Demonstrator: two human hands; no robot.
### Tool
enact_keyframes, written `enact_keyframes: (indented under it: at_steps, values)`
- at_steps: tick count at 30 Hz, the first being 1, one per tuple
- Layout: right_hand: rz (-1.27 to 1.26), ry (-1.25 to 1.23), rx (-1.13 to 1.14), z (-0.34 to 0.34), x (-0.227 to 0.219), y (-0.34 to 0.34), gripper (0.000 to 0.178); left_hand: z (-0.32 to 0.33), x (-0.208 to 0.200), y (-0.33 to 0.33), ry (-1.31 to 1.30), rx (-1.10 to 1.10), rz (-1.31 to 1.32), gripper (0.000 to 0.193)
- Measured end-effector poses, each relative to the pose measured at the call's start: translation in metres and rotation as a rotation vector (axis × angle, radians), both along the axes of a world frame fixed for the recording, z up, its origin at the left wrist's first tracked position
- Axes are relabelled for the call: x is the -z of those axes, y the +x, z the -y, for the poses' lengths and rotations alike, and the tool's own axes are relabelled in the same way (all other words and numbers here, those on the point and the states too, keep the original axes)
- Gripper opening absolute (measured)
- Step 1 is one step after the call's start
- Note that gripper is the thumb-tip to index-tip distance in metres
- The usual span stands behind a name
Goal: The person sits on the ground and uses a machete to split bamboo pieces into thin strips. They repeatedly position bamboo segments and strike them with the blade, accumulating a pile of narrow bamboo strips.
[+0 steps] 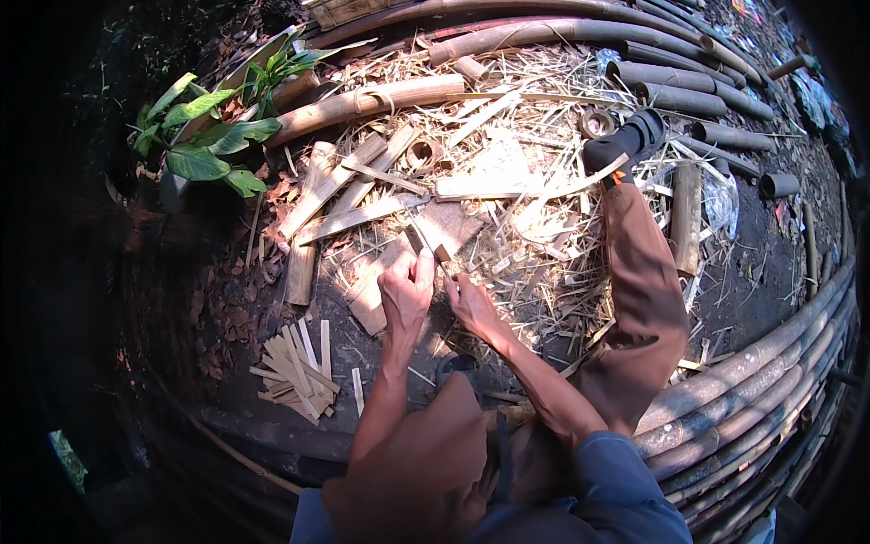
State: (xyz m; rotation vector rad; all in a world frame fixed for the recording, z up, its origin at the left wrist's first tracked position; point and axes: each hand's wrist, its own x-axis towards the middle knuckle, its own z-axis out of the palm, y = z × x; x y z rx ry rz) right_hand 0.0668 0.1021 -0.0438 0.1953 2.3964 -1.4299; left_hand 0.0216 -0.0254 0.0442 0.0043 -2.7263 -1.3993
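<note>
My right hand (473, 306) is closed around the handle of a knife. The thin blade of the knife (419, 228) appears to slant up and left, past my other hand. Close beside it, my left hand (405, 288) is closed, with its fingers pinched near the blade; what they hold is mostly hidden. A small brown piece (441, 253) shows between the two hands, too small to name surely. Under and beyond the hands lies a flat wooden board (444, 223). Split bamboo pieces (349, 220) lie just past it.
Thin bamboo slats (304, 374) form a loose pile at left. Shavings (526, 218) cover the ground ahead. My outstretched leg (634, 240) bounds the right side. Long bamboo poles (725, 408) lie at lower right, and more poles (544, 32) at the back. A leafy plant (204, 136) stands far left.
</note>
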Motion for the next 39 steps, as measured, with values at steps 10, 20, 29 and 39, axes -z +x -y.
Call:
enact_keyframes:
  at_steps: [10,20,29,39]
  values:
    - [-0.148,-0.02,0.065,0.003,0.023,0.027,0.041,0.019,-0.007,0.008,-0.079,-0.119,-0.047,0.035]
    - [0.109,-0.384,0.119,0.001,0.029,0.014,0.041,0.019,-0.004,-0.004,0.007,-0.094,0.082,0.038]
    - [0.019,-0.28,0.035,-0.006,-0.043,0.009,0.037,0.018,0.004,-0.024,-0.167,0.143,-0.221,0.04]
    - [-0.015,-0.231,0.174,-0.016,0.066,0.041,0.023,0.051,0.012,-0.032,-0.043,-0.267,0.152,0.044]
